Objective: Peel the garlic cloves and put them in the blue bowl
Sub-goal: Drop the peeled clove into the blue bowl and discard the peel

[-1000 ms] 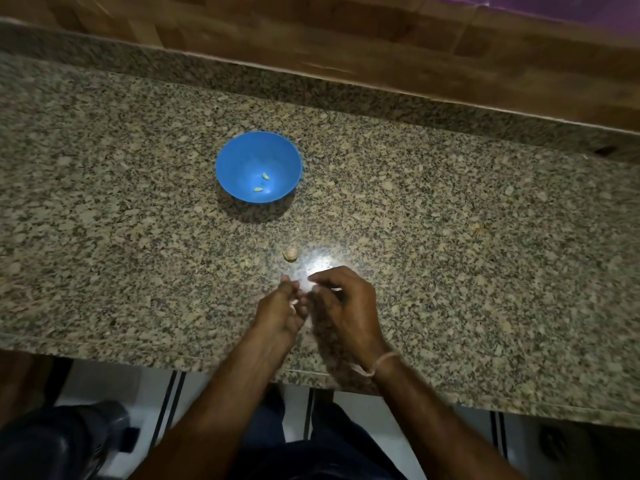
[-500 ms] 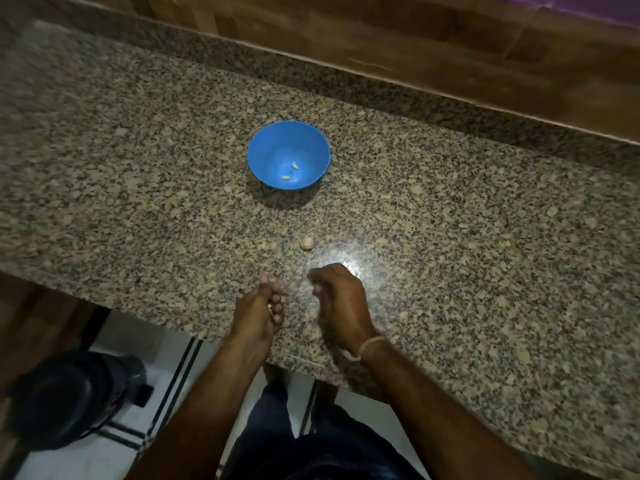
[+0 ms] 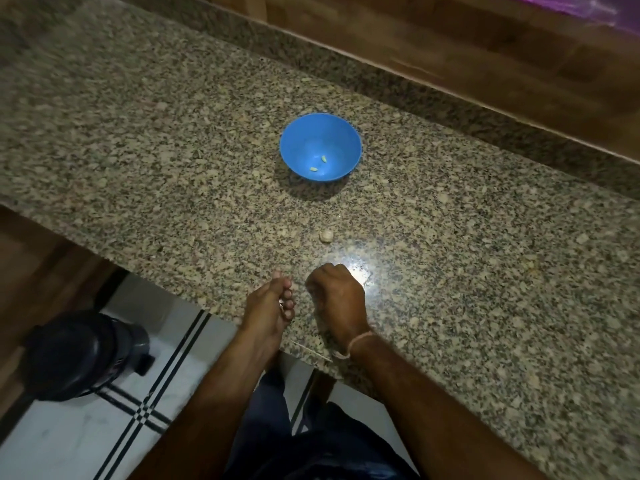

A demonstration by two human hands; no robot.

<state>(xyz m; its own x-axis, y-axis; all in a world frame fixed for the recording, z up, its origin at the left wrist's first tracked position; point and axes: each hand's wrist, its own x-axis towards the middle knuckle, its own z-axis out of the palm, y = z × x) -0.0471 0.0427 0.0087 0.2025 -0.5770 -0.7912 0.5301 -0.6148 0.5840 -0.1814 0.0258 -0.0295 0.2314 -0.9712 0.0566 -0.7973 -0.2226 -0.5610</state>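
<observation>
- Garlic was split across three spots: one clove on the counter, two in the bowl, maybe one in the left hand; near items first.
- Dark trousers point(image 3: 332, 445) filled the bottom edge, above white floor tile point(image 3: 86, 441) with black stripes.
- Black round container point(image 3: 83, 355) sat on the floor at lower left; too dark to identify.
- Left hand point(image 3: 268, 303) was at the counter's near edge, fingers curled tight, a small pale bit showing between the fingertips; could not tell what it was.
- Right hand point(image 3: 337, 296) was just beside the left, apart from it, closed in a loose fist, knuckles up; contents not visible, so grip could not be told.
- Thin band point(image 3: 358, 342) circled the right wrist.
- Granite counter point(image 3: 485, 289) had a bright glare patch just beyond the right hand.
- Unpeeled garlic clove point(image 3: 326, 235) lay on the counter between the hands and the bowl, touching neither.
- Blue bowl point(image 3: 298, 147) stood upright farther back, holding two peeled cloves point(image 3: 319, 163) near its bottom.
- Wooden ledge point(image 3: 485, 57) ran along the far side.
</observation>
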